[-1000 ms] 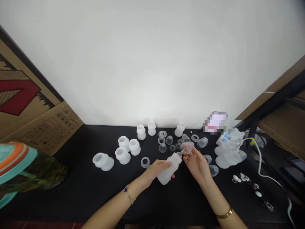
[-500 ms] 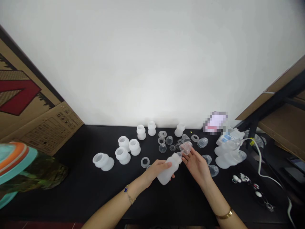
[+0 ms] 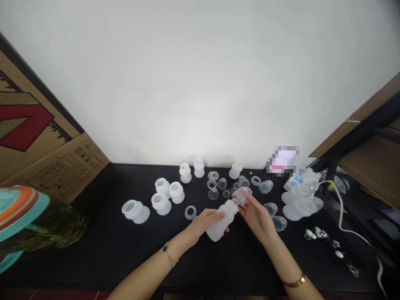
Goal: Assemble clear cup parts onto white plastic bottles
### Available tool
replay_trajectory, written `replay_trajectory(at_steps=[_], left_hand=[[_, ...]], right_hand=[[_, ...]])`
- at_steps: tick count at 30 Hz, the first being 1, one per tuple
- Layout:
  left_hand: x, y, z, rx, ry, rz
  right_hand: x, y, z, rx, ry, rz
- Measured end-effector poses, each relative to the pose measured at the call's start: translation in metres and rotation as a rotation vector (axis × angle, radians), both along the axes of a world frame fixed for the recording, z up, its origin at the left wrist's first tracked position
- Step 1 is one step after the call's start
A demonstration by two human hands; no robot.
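A white baby bottle [image 3: 218, 226] lies tilted in my left hand [image 3: 205, 221], which is wrapped round its body. Its collar points up and to the right. Against that end is a clear bottle cap [image 3: 241, 196], gripped by the fingers of my right hand [image 3: 258, 214]. The cap sits over the teat; whether it is fully seated I cannot tell. Beyond my hands lie clear teats [image 3: 213, 193] and ring collars [image 3: 211, 184]. One loose ring [image 3: 190, 212] is left of the bottle. Two clear caps [image 3: 279, 223] lie beside my right wrist.
Several open white bottles [image 3: 161, 203] stand on the black table [image 3: 103, 266] at left. Capped bottles [image 3: 301, 209] lie at right, near a white cable [image 3: 341, 216] and a beaded strap [image 3: 337, 250]. A large jar [image 3: 46, 225] and a cardboard box [image 3: 56, 166] border the left side.
My right hand has brought the clear cap slightly down and left, so it now covers the teat end of the bottle. My left hand and the bottle have hardly moved.
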State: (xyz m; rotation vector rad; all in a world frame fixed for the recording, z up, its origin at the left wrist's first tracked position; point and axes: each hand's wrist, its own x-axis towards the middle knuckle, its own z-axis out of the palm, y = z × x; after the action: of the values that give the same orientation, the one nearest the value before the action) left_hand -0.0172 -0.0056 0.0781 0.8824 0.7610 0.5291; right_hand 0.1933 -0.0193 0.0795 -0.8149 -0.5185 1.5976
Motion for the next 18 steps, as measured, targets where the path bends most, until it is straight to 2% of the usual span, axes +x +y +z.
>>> replay_trajectory(at_steps=[18], left_hand=[[-0.0001,0.0007,0.0030,0.003,0.030,0.012]], right_hand=[[-0.0040,-0.0032,0.0057,0.024,-0.057,0.022]])
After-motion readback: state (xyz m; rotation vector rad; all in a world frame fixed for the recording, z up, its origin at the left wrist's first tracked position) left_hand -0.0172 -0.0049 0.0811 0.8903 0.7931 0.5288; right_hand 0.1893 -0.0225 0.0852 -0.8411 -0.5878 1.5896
